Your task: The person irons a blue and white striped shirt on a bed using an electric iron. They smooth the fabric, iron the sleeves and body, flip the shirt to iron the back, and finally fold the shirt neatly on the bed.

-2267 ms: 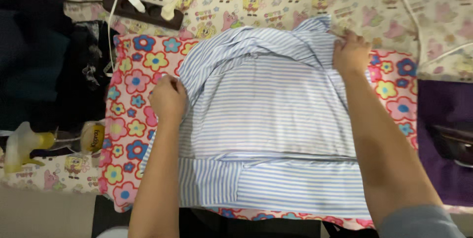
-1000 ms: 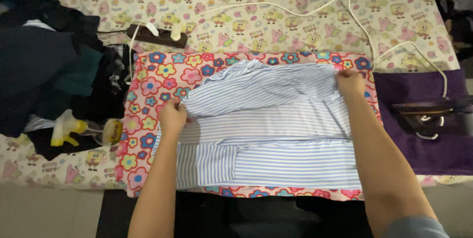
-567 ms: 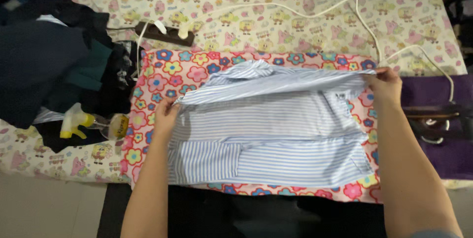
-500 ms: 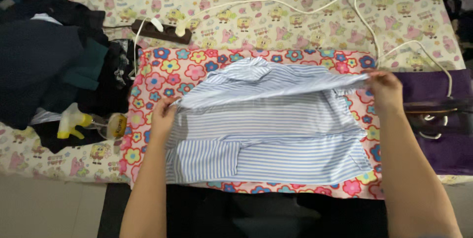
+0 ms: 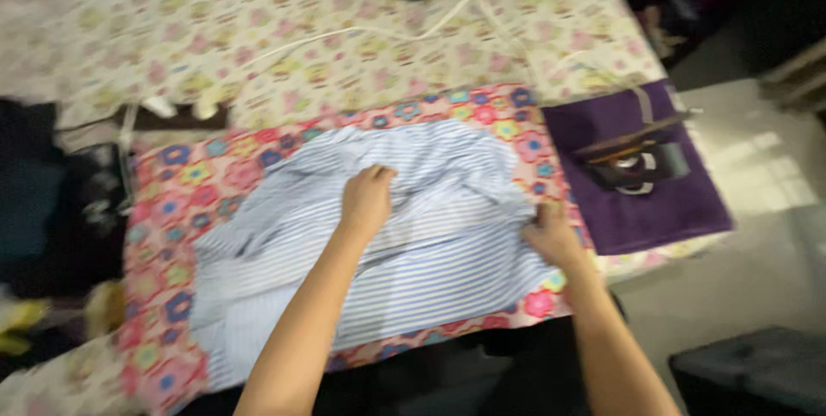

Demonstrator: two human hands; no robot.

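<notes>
Bunching under both hands' grip, the striped shirt (image 5: 430,235) lies rumpled.

The left hand (image 5: 367,201) moved from the striped shirt's (image 5: 430,235) left edge to its middle; the right hand (image 5: 551,240) dropped to the near right edge, and the shirt bunched up

We see a shirt (image 5: 430,235) in thin blue and white stripes lying on a pink cloth (image 5: 172,201) printed with blue, yellow and red flowers. Beyond it, far, the bed sheet (image 5: 284,20) is cream with small yellow and pink cartoon figures. At right lies a plain purple towel (image 5: 680,209).
</notes>
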